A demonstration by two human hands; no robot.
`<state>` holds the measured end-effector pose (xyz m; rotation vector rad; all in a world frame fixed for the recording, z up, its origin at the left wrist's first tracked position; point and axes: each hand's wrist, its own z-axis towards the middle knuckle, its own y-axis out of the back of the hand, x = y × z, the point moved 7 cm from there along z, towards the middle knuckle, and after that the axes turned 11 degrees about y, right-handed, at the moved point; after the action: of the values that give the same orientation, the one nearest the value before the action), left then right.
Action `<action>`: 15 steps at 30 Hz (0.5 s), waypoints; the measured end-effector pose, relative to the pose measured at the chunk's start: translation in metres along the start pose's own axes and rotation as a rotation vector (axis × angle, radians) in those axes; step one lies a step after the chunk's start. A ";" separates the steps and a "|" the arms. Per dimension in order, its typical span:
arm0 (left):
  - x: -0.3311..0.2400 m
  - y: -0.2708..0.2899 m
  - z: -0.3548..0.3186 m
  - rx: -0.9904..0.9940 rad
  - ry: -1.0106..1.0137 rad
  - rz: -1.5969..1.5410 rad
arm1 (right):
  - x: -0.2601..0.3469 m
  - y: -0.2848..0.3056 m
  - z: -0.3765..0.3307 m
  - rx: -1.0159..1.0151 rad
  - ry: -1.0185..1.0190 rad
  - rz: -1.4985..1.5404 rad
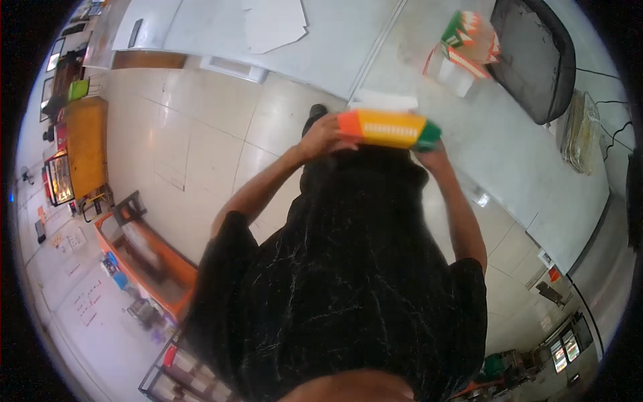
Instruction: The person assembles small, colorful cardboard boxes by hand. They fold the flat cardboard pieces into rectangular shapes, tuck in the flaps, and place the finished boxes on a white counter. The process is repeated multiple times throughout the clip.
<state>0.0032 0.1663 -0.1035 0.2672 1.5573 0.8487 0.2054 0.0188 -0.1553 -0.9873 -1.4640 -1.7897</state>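
Observation:
A box-shaped carton (pixel 392 130), orange at one end, yellow in the middle and green at the other, is held level in front of my body. My left hand (pixel 325 137) grips its orange end, with the fingers curled around the side. At the green end, my right hand (pixel 434 155) holds on from the right and below; most of its fingers are hidden behind the carton. Just beyond the carton lies a white flat piece (pixel 383 100) on the table edge. Farther right on the table sit several green, orange and white paper cartons (pixel 469 43) in a loose pile.
The white table (pixel 402 67) runs across the front and along my right. A white torn-edged sheet (pixel 274 23) lies at its far side. A dark chair back (pixel 536 57) and a plastic-wrapped stack (pixel 580 134) are at the right. An orange-framed unit (pixel 147 268) stands left.

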 end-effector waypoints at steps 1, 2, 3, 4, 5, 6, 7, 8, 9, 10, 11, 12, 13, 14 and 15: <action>-0.006 0.001 0.006 -0.022 -0.043 0.098 | 0.000 0.001 0.000 0.204 -0.110 -0.110; 0.001 -0.005 0.010 0.042 -0.001 0.112 | 0.003 0.000 0.002 0.248 -0.086 -0.138; 0.011 -0.012 0.017 0.113 0.032 0.125 | 0.005 0.000 0.003 0.283 -0.067 -0.167; 0.022 -0.019 0.022 0.178 0.071 0.141 | 0.005 -0.001 0.005 0.324 -0.043 -0.195; 0.035 -0.025 0.021 0.111 0.040 0.181 | 0.007 -0.001 0.007 0.316 0.043 -0.225; 0.044 -0.027 0.023 0.134 0.121 0.017 | 0.005 -0.002 0.006 0.302 0.124 -0.258; 0.052 -0.029 0.024 0.157 0.201 -0.147 | 0.004 -0.003 0.004 0.288 0.205 -0.290; 0.060 -0.032 0.025 0.181 0.281 -0.309 | -0.005 -0.004 0.003 0.251 0.198 -0.278; 0.056 -0.027 0.028 0.152 0.294 -0.295 | -0.007 -0.005 0.005 0.216 0.192 -0.263; 0.050 -0.021 0.031 0.123 0.306 -0.280 | -0.009 -0.004 0.006 0.182 0.187 -0.249; 0.047 -0.016 0.034 0.093 0.318 -0.265 | -0.012 -0.001 -0.001 0.158 0.121 -0.224; 0.050 -0.022 0.033 0.102 0.226 -0.144 | -0.015 -0.002 0.002 0.176 0.048 -0.218; 0.057 -0.029 0.032 0.110 0.133 -0.022 | -0.018 -0.004 0.006 0.194 -0.023 -0.215; 0.065 -0.038 0.028 0.114 0.042 0.100 | -0.021 -0.004 0.010 0.214 -0.092 -0.212; 0.071 -0.042 0.032 0.184 0.197 0.062 | -0.022 0.000 0.012 0.266 -0.164 -0.227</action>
<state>0.0315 0.1928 -0.1830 0.3753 1.8235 0.7997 0.2192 0.0311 -0.1729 -0.8756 -1.9260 -1.6381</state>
